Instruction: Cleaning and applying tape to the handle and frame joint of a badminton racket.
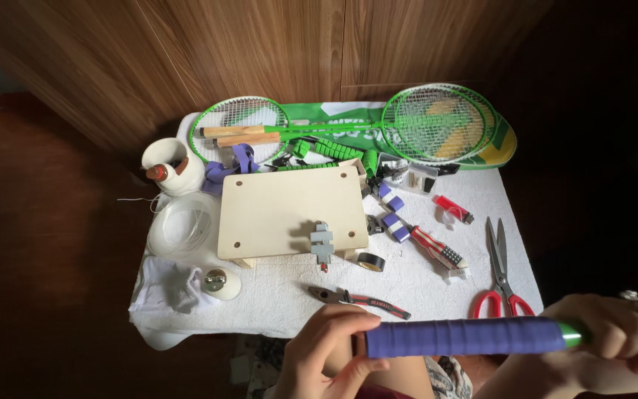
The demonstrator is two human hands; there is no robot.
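A racket handle wrapped in purple grip tape [467, 337] lies level across the bottom of the head view, with a green part showing at its right end. My right hand [614, 347] is closed around that right end. My left hand [326, 355] cups the handle's left butt end, thumb and fingers curled around it. Both hands hover just in front of the small table [275, 307] covered with a white towel.
On the table: a wooden board with a small grey clamp [322, 244], red-handled pliers [359, 299], red-handled scissors [501, 277], a black tape roll [371, 261], purple grip rolls [394, 225], green rackets [437, 122], a clear string coil [180, 222], a white pot [171, 164].
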